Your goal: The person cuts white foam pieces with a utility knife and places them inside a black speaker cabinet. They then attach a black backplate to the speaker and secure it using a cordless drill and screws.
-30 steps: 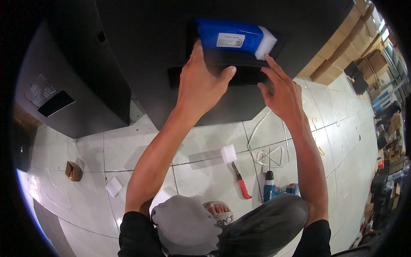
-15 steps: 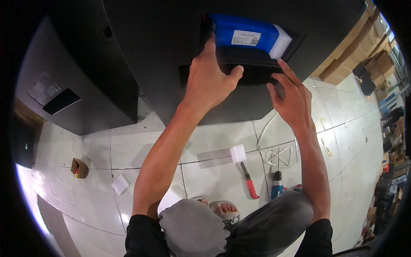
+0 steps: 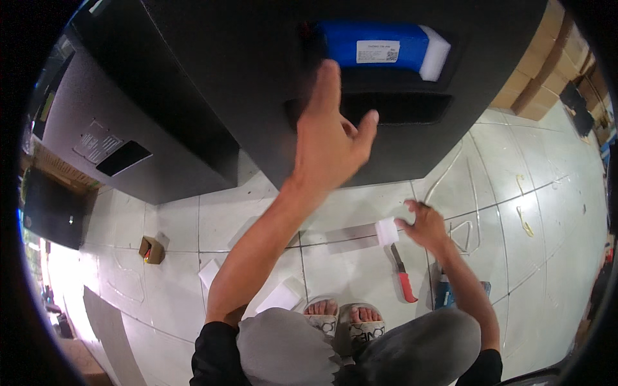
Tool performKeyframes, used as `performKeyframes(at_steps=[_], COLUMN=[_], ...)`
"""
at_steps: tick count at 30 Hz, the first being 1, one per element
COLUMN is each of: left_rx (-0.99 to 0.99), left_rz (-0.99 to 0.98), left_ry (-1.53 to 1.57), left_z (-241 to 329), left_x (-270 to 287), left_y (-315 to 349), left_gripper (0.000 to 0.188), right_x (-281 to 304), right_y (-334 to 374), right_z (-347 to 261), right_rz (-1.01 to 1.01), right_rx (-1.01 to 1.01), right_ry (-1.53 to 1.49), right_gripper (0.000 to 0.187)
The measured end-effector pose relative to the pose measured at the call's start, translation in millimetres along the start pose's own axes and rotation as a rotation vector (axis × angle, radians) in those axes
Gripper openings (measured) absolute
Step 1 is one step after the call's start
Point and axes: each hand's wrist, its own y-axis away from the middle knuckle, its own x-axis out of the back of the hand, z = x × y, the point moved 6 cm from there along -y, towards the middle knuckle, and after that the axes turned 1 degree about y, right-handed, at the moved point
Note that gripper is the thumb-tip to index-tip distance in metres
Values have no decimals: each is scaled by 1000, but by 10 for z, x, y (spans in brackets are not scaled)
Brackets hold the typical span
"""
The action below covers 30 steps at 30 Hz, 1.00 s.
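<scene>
While my left hand (image 3: 333, 143) and right hand (image 3: 428, 226) were spread, the white foam block (image 3: 385, 232) seemed best gripped squarely

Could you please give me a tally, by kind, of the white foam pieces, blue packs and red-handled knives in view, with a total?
White block-shaped foam pieces: 4
Blue-wrapped, box-shaped pack: 1
Red-handled knife with a narrow blade: 1
Total: 6
</scene>
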Motion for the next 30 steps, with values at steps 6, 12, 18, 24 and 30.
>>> performKeyframes(at_steps=[6,12,18,24,30], left_rx=[106,311,26,-140,-53], left_rz=[-678,-740,-172,-31,57], left_ry=[-69,57,178,94,-2], left_z=[-285,-378,54,207,126], left_x=[-474,-246,352,540,525], left_y=[1199,1344,395,149,109], left_gripper=[63,74,87,80,67], right_x=[-1047,168,1609,1645,1597], right_y=[196,11,-460,-533,-799], right_z=[-29,-810,-1743,-1984,-1932], right_rz=[12,430,643,604,394], right_rx=[-57,58,467,514,428], right_ry=[44,-343,-671,-935,-1049], right_gripper=[65,53,50,47,40])
